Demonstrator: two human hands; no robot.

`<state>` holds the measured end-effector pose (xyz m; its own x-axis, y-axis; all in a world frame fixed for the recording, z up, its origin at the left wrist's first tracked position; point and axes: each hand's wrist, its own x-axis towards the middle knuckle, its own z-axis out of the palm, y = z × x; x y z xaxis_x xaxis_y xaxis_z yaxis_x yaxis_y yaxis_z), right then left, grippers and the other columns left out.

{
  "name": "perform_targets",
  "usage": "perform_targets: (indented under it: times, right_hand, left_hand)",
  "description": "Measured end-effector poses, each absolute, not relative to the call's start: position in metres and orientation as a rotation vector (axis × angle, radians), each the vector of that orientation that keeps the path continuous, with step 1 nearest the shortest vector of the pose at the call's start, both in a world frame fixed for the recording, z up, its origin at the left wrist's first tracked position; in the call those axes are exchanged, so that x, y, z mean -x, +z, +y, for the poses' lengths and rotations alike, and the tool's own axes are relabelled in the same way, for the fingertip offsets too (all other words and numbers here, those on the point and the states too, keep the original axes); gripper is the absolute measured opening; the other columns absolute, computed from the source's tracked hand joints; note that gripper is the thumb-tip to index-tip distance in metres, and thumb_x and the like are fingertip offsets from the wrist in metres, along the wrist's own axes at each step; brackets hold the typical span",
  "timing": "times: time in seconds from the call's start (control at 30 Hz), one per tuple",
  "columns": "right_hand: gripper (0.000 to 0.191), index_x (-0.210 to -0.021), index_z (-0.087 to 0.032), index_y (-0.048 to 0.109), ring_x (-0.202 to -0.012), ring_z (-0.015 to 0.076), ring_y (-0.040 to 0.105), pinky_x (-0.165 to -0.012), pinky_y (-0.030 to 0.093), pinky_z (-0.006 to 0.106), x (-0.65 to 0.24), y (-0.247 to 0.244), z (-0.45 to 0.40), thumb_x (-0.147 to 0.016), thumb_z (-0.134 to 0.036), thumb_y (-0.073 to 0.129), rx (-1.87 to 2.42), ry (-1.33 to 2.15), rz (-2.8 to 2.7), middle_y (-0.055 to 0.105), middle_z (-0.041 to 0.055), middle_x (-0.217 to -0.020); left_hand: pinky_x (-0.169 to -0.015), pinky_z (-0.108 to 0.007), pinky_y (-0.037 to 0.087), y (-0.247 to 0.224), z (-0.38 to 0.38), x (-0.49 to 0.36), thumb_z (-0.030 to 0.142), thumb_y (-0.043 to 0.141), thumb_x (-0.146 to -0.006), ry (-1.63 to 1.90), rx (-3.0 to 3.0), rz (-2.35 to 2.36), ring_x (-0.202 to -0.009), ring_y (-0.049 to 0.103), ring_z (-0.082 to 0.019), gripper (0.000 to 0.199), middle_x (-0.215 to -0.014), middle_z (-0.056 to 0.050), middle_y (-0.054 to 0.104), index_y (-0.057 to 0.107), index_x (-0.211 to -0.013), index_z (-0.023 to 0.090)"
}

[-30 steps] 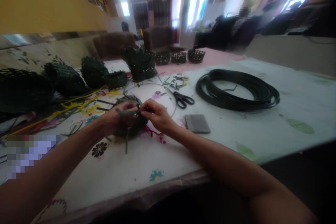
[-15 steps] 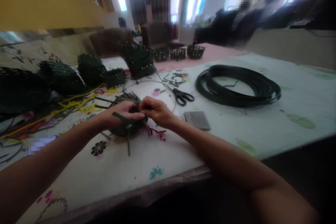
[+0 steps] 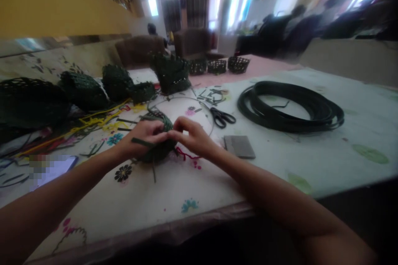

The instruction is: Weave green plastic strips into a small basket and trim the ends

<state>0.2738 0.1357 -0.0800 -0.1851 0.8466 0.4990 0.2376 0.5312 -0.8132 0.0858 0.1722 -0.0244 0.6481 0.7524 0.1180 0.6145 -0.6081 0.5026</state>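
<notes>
A small dark green woven basket [image 3: 158,151] rests on the table in front of me, with loose strip ends sticking out to the left and downward. My left hand [image 3: 147,134] is closed on its near rim, thumb pointing right. At the basket's right edge my right hand [image 3: 189,134] pinches with thumb and forefinger, close to the left thumb tip. Whatever strip end lies between the right fingertips is too small to make out. A thin strip curves in a wide loop behind the hands. Both hands hide much of the basket's rim.
Black scissors [image 3: 222,116] and a grey square block [image 3: 239,146] lie right of my hands. Farther right is a coil of dark strip [image 3: 292,122]. Several woven baskets [image 3: 171,74] stand at the back and left. Yellow cord [image 3: 93,122] and a phone [image 3: 57,169] lie left.
The view has shifted slightly, so everything sits a little farther right. My right fingers have opened a small gap between thumb and forefinger at the basket's edge. The left hand keeps its hold.
</notes>
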Motion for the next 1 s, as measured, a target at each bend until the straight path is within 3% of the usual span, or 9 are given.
perform_targets:
  times: [0.1,0.23,0.43,0.67,1.0]
  right_hand:
    - [0.029,-0.069,-0.020,0.048,-0.071,0.0132,0.046,-0.066,0.036,0.027,-0.267,-0.080,0.126,-0.082,-0.023,0.074,1.042,0.540,-1.886,0.052,-0.0020,-0.076]
    - [0.027,-0.069,-0.020,0.047,-0.072,0.0141,0.049,-0.067,0.036,0.027,-0.263,-0.082,0.120,-0.085,-0.013,0.068,1.060,0.455,-1.945,0.052,-0.0005,-0.078]
    - [0.027,-0.070,-0.020,0.047,-0.061,0.0117,0.043,-0.060,0.029,0.027,-0.265,-0.082,0.124,-0.082,-0.017,0.071,1.160,0.559,-1.909,0.052,-0.0043,-0.066]
    - [0.026,-0.065,-0.020,0.048,-0.058,0.0100,0.041,-0.056,0.030,0.025,-0.267,-0.084,0.133,-0.080,-0.019,0.069,1.082,0.860,-1.780,0.047,-0.0069,-0.058]
    - [0.020,-0.072,-0.020,0.050,-0.059,0.0096,0.041,-0.058,0.033,0.024,-0.265,-0.088,0.130,-0.084,-0.021,0.066,1.036,0.774,-1.793,0.049,-0.0063,-0.063]
  left_hand:
    - [-0.051,-0.025,0.028,-0.027,0.166,-0.080,0.046,0.056,-0.084,0.514,-2.464,1.096,-0.055,0.041,-0.012,0.037,-0.056,0.003,0.045,0.045,-0.060,0.020]
    - [-0.052,-0.025,0.027,-0.039,0.157,-0.076,0.047,0.055,-0.086,0.618,-2.435,1.129,-0.055,0.040,-0.012,0.039,-0.056,0.004,0.045,0.044,-0.060,0.020]
    - [-0.052,-0.024,0.027,-0.053,0.158,-0.071,0.046,0.058,-0.088,0.747,-2.268,1.158,-0.056,0.036,-0.011,0.039,-0.058,0.005,0.041,0.044,-0.063,0.020]
    - [-0.048,-0.023,0.025,-0.056,0.162,-0.065,0.045,0.066,-0.081,0.721,-2.124,1.062,-0.053,0.033,-0.009,0.039,-0.058,0.006,0.038,0.042,-0.062,0.020]
    - [-0.049,-0.025,0.026,-0.052,0.154,-0.055,0.037,0.063,-0.084,0.806,-2.185,0.998,-0.053,0.033,-0.009,0.037,-0.057,0.006,0.036,0.041,-0.060,0.020]
